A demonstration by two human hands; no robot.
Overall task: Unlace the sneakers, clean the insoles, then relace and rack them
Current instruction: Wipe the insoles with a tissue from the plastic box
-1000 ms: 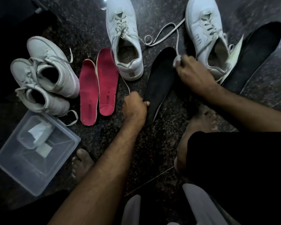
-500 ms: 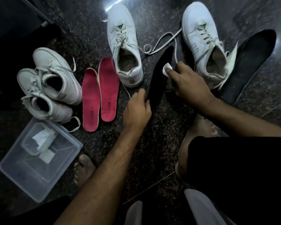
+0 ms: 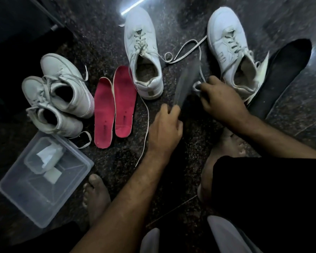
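We see a clear plastic box on the stone floor, well to the left of the left hand. Four white sneakers surround the hands: a pair far left, one just beyond the left hand, one beyond the right hand. The left hand grips the near end of a tilted black insole; the right pinches a small white cloth against it. Two red insoles lie left of the left hand.

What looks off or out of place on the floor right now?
Nothing damaged or spilled. Loose laces trail across the floor between the two far sneakers. A pale sheet sticks out beside the right sneaker, over the second black insole. The held insole is motion-blurred.
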